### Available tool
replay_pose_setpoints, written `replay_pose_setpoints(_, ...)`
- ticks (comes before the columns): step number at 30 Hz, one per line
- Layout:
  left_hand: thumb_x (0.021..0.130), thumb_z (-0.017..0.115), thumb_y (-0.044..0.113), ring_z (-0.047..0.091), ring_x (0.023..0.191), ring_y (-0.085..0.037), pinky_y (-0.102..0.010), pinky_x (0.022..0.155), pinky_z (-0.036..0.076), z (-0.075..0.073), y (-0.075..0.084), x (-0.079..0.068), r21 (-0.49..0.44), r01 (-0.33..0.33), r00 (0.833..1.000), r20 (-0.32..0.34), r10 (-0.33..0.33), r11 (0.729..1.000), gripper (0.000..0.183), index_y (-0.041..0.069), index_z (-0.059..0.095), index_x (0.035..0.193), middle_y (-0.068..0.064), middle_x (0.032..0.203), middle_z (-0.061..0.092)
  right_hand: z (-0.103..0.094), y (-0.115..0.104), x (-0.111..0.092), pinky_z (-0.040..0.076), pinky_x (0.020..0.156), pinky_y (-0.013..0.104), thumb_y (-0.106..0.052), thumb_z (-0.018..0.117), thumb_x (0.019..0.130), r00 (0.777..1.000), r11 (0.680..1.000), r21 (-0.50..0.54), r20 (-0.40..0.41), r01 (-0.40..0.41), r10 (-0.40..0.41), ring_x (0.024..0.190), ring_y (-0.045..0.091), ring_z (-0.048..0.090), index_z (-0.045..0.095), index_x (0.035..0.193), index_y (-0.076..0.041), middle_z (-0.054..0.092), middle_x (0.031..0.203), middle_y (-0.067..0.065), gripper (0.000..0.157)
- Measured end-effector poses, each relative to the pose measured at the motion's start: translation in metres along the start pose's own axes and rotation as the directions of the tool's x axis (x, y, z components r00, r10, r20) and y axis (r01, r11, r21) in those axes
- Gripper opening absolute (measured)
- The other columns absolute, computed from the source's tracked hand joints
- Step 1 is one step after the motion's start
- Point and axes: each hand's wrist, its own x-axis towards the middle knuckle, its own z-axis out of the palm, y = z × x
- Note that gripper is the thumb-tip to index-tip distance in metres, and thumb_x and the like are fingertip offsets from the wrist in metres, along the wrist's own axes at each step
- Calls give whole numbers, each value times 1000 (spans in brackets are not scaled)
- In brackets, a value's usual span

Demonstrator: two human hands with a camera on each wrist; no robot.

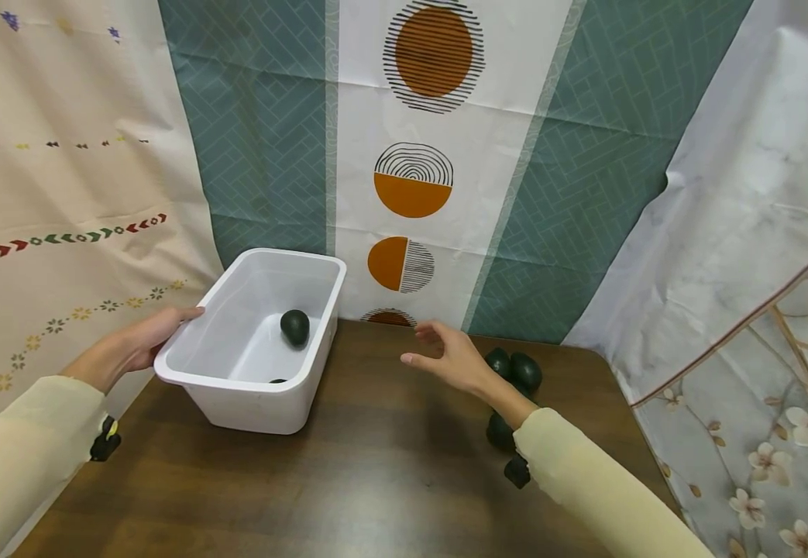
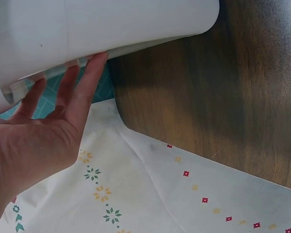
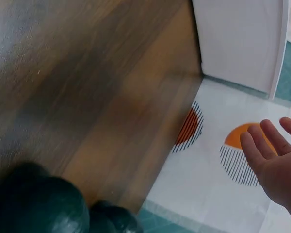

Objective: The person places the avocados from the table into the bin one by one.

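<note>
A white plastic tub (image 1: 250,403) stands on the left of the table, with one dark green avocado (image 1: 295,328) on its floor and the edge of another dark one (image 1: 278,380) behind the near wall. My left hand (image 1: 149,337) grips the tub's left rim, thumb on top; in the left wrist view its fingers (image 2: 72,92) reach up under the rim. Over the table, right of the tub, my right hand (image 1: 448,360) hovers with loosely bent fingers and nothing in them. Several avocados (image 1: 525,373) lie beyond and under that forearm, partly hidden by it.
The brown wooden table (image 1: 376,480) ends at a patterned cloth (image 1: 404,155) hanging along its back. Other cloths hang on the left (image 1: 83,232) and right (image 1: 738,310). Close below the right wrist camera sit dark avocados (image 3: 43,206).
</note>
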Motion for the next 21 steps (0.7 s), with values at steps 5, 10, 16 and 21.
replay_pose_setpoints(5, 115, 29, 45, 66, 111, -28, -52, 95, 56, 1, 2, -1, 2, 9, 1000, 0, -9, 1000, 71, -8, 13, 160, -15, 126, 59, -10, 11, 0, 51, 104, 55, -56, 82, 89, 999, 999, -30, -30, -34, 33, 127, 34, 61, 61, 141, -14, 65, 137, 7, 69)
replay_pose_setpoints(10, 115, 29, 45, 65, 112, -28, -52, 95, 57, 1, 2, 0, 11, 3, 1000, 1, -3, 1000, 72, -7, 12, 161, -18, 130, 57, -18, 24, -1, 50, 104, 57, -57, 82, 89, 997, 996, -77, -61, -54, 50, 129, 34, 60, 60, 142, -11, 65, 138, 8, 73)
replay_pose_setpoints(16, 114, 29, 45, 65, 112, -29, -52, 95, 56, 1, 0, 1, 11, 0, 1000, -2, 0, 1000, 71, -8, 14, 160, -19, 131, 56, -25, 38, -1, 50, 104, 57, -56, 82, 90, 994, 991, -108, -89, -78, 69, 132, 38, 58, 60, 142, -9, 64, 138, 11, 74)
replay_pose_setpoints(21, 114, 29, 45, 65, 112, -29, -51, 95, 56, 0, -1, 1, 10, -1, 1000, 1, 1, 1000, 71, -8, 13, 160, -19, 131, 56, -29, 49, -2, 49, 106, 58, -56, 80, 91, 991, 985, -142, -104, -98, 84, 132, 38, 57, 59, 143, -7, 62, 142, 14, 75)
